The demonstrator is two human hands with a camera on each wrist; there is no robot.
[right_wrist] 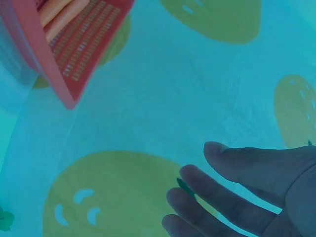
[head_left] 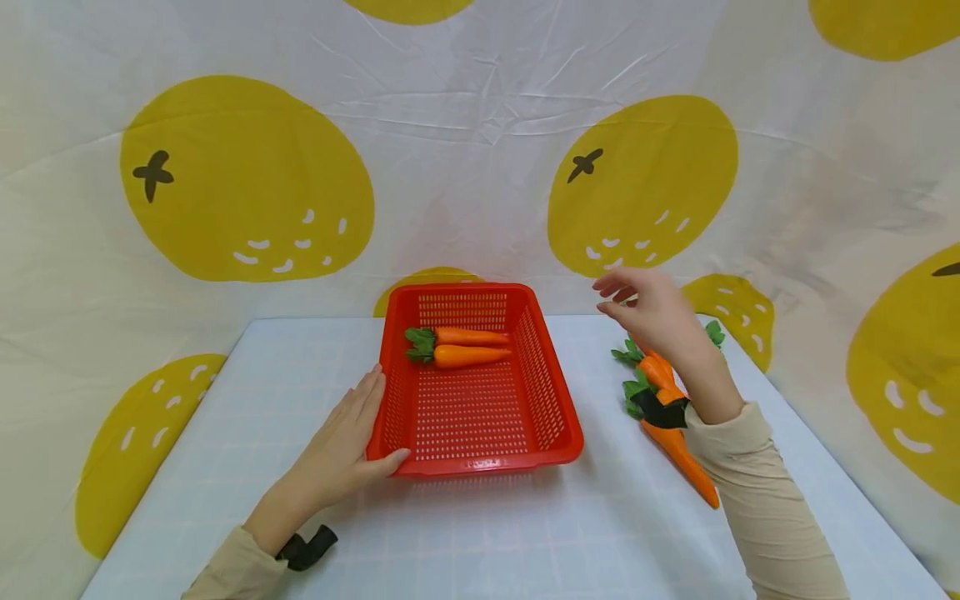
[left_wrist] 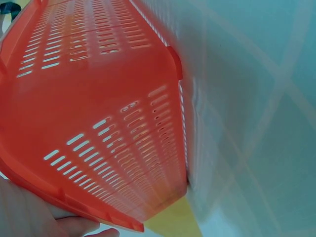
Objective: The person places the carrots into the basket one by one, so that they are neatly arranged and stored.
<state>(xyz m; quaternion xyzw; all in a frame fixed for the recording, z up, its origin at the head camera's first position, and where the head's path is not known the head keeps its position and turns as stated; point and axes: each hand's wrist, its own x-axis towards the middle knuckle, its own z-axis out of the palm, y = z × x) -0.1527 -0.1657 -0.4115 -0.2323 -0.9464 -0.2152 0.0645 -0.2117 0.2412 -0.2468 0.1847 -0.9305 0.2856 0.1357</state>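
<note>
A red plastic basket (head_left: 480,463) with slotted walls stands on the table in the head view. Two orange carrots with green tops lie side by side inside it, an upper carrot (head_left: 472,337) and a lower carrot (head_left: 471,357). My left hand (head_left: 341,442) rests along the basket's left rim, fingers extended and thumb across the near corner. Raised above the right side of the table, my right hand (head_left: 652,312) has loosely bent fingers and holds nothing. Beneath that hand and its wrist lie several more carrots (head_left: 681,460), partly hidden by the arm.
The table (head_left: 480,542) has a pale blue checked cover. A white cloth printed with yellow fruit (head_left: 247,179) hangs behind it and along the sides. Green carrot leaves (head_left: 715,333) show to the right of my right wrist.
</note>
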